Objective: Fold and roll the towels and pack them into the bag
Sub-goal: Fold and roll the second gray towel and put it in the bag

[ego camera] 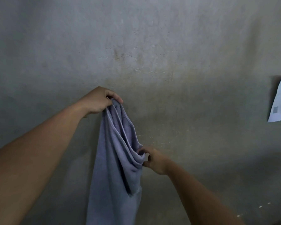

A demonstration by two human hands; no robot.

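A lavender-blue towel (113, 159) hangs in loose folds in front of a grey wall, its lower end running out of the bottom of the frame. My left hand (99, 101) is raised and pinches the towel's top edge. Lower and to the right, my right hand (152, 159) grips a bunched edge of the same towel at about mid-height. The bag is not in view.
A bare, stained grey concrete wall (152, 54) fills the view close behind the towel. A white paper sheet with square printed marks (280, 101) hangs on the wall at the right edge.
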